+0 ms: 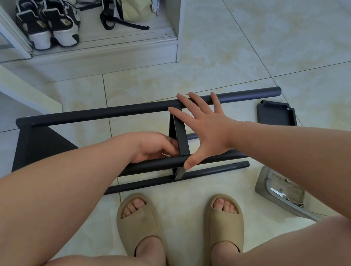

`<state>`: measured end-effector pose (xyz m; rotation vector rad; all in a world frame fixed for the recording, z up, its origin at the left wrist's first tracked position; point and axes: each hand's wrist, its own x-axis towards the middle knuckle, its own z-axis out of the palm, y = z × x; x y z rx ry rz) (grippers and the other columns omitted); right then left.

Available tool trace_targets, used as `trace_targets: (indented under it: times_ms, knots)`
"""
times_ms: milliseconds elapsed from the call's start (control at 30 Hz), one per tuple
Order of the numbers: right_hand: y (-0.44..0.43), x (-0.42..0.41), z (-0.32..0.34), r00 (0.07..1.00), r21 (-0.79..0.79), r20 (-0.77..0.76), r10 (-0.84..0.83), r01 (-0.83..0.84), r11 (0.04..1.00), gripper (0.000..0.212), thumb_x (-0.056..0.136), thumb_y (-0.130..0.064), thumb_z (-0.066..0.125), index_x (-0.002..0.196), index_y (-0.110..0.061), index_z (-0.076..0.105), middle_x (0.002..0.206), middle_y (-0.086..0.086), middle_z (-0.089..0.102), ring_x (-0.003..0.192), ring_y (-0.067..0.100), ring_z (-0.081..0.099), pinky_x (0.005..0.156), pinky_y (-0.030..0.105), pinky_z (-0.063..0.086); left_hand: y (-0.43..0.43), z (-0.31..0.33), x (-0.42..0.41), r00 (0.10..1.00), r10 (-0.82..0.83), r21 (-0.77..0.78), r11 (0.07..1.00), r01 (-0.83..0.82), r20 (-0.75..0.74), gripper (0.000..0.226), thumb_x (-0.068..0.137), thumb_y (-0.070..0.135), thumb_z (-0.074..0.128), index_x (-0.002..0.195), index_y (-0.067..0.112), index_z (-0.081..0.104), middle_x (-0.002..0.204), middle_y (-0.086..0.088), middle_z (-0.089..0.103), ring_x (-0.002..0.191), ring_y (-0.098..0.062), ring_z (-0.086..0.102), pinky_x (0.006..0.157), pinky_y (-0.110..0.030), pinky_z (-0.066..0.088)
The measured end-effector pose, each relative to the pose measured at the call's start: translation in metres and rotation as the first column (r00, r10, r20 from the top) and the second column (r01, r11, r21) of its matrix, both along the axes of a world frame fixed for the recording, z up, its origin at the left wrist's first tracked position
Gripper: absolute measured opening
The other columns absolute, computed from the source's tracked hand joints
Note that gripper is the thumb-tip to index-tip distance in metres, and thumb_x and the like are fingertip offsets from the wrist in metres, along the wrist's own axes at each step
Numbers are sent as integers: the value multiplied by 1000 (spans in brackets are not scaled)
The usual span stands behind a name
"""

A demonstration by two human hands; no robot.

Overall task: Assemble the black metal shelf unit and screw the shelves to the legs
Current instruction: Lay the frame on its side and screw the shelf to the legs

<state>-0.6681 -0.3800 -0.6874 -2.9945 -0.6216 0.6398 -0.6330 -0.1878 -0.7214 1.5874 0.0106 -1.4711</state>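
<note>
Grey tray (262, 185), small wrench (277, 193) lying inside

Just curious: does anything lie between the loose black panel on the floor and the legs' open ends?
Nothing visible does. The loose panel lies on bare tile beside the legs; only the person's right forearm crosses above.

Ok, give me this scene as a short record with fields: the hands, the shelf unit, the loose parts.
shelf unit: lying on its side on the tiled floor
right hand: open, spread, fingertips on far leg, thumb on near leg
left hand: fingers curled beside middle shelf, grip unclear
loose shelf: on floor at right, apart from unit
grey tray: at right, holds a wrench
</note>
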Motion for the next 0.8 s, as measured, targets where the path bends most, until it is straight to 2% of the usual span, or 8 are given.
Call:
trace_targets:
  times_ms: [67,133,233,367,533,633,700,800]
  knots:
    - [0,0,0,1000,0,0,0,0,1000,145,45,-105,43,155,-39,-23,162,-3,-35,149,26,-34,113,68,-21,-1,1,0,1000,-20,36,999,21,-18,24,96,12,56,116,11,68,101,-7,70,92,-20,63,84,-36,54]
    - [0,0,0,1000,-1,2,0,0,1000,145,44,-105,42,156,-39,-23,162,-3,-34,149,27,-33,113,68,-21,-1,1,-1,999,-51,83,995,50,7,21,95,20,61,113,13,70,94,-4,72,87,-18,65,84,-36,56]
    - [0,0,0,1000,0,2,1,-1,1000,145,44,-105,42,156,-39,-22,163,-3,-34,150,27,-33,113,68,-21,-2,0,-1,998,-53,93,994,50,29,10,93,19,65,99,14,71,79,-1,73,75,-14,67,89,-38,55]
    - [1,-1,1,1000,3,-3,-1,1,1000,145,45,-104,44,156,-38,-22,162,-3,-34,149,26,-34,113,67,-21,-2,0,0,998,-48,51,998,46,36,12,93,11,61,91,13,72,76,-4,72,70,-15,68,85,-37,55]
    - [1,0,2,1000,-4,-1,2,-2,1000,144,48,-103,47,156,-39,-22,163,-2,-34,149,27,-33,114,68,-20,-1,2,0,999,-26,9,1000,26,43,17,92,1,58,99,9,71,91,-8,71,79,-18,68,75,-30,55]
    - [1,-1,1,1000,-3,2,0,0,1000,144,47,-103,46,156,-39,-22,162,-3,-34,149,26,-33,114,68,-20,0,1,-1,999,-2,-12,1000,2,35,23,91,-3,53,106,7,67,106,-12,67,95,-22,64,89,-33,51]
    - [0,-1,1,1000,0,4,-1,1,1000,144,46,-104,45,156,-40,-22,162,-4,-35,149,26,-33,114,68,-20,-1,2,-2,1000,3,-5,1000,-3,17,25,93,1,52,111,8,67,108,-11,68,96,-22,63,89,-36,51]
    - [0,0,-1,1000,2,9,0,0,1000,144,44,-105,43,155,-40,-22,162,-5,-34,149,26,-33,113,68,-21,-2,2,-3,999,-38,37,999,37,13,27,95,17,56,119,14,67,102,-4,71,93,-19,63,83,-35,53]
